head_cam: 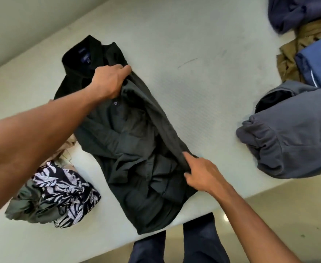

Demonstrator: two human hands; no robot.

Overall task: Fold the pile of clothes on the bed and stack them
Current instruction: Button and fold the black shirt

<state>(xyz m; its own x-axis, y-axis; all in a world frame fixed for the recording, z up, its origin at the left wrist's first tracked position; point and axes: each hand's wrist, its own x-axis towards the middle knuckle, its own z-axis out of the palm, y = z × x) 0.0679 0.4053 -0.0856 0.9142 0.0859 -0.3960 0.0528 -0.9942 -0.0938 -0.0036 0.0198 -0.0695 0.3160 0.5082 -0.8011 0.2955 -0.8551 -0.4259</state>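
A dark green button shirt (129,141) lies lengthwise on the white bed (203,76), collar at the far left, hem at the near edge. My left hand (109,80) grips the shirt's right-hand edge near the shoulder. My right hand (201,174) pinches the same edge lower down, near the hem. That edge is lifted into a fold running between both hands. The shirt's middle is rumpled.
A leaf-print garment (65,190) on an olive one (27,204) lies crumpled at the left. A grey sweatshirt (296,133) sits at the right, with blue (319,61), tan (292,54) and navy (296,12) clothes behind it. The bed's near edge runs by my legs (199,242).
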